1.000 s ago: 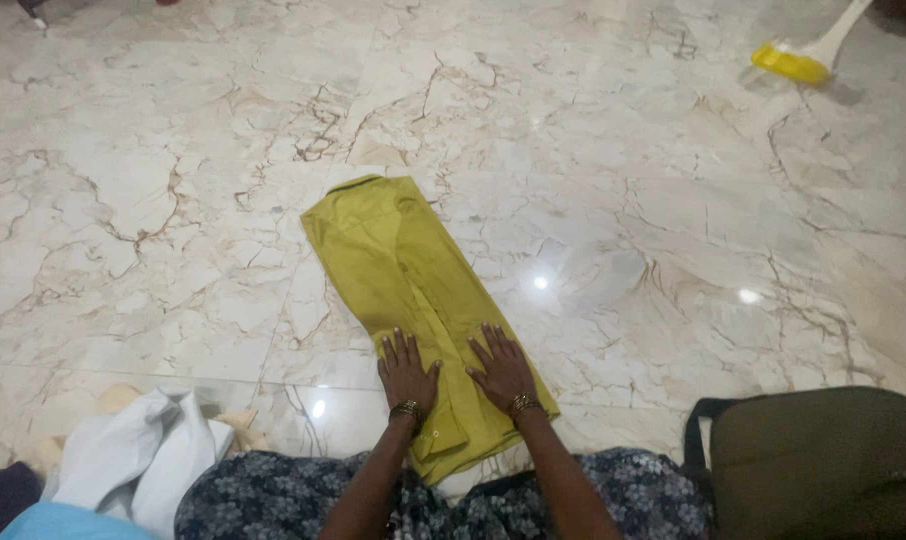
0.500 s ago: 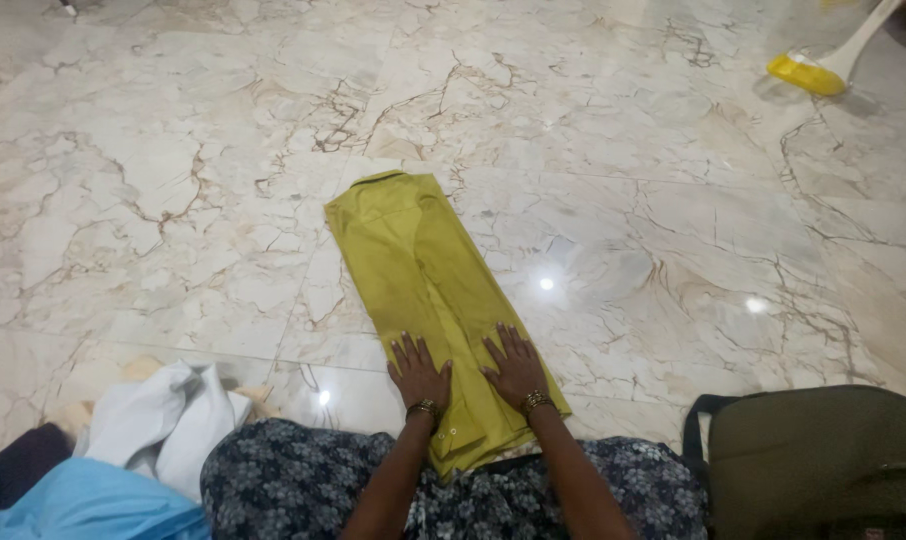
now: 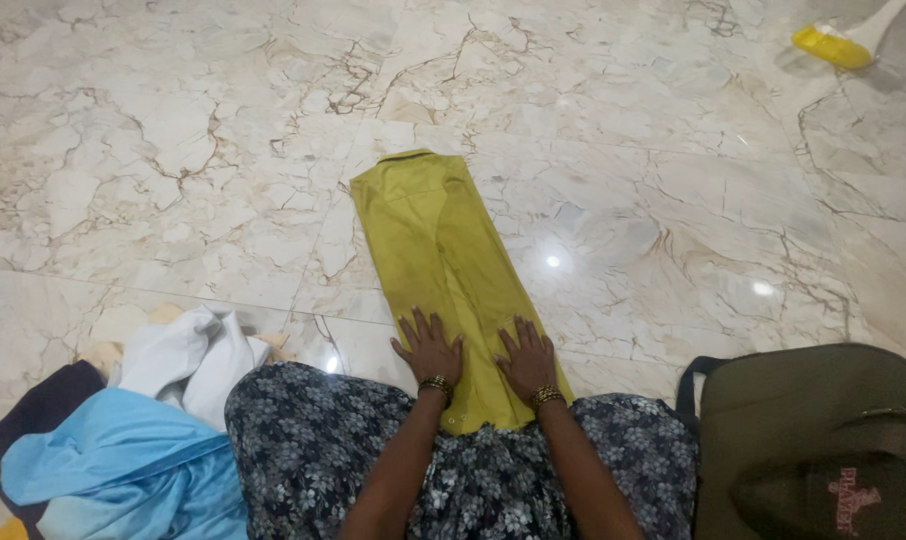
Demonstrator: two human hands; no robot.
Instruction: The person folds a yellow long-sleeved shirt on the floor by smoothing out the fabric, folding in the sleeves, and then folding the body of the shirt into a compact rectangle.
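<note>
Both hands I see pressed flat, fingers spread, grasping nothing: left hand and right hand on the folded yellow-green garment's near end, mid marble floor.

garment on floor; clothes pile left, bag right

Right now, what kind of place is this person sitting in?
Probably a room in a home. The floor is shiny marble tile, a pile of clothes lies beside the person, a yellow-green garment is spread flat under both hands, and a dark bag sits nearby.
</note>
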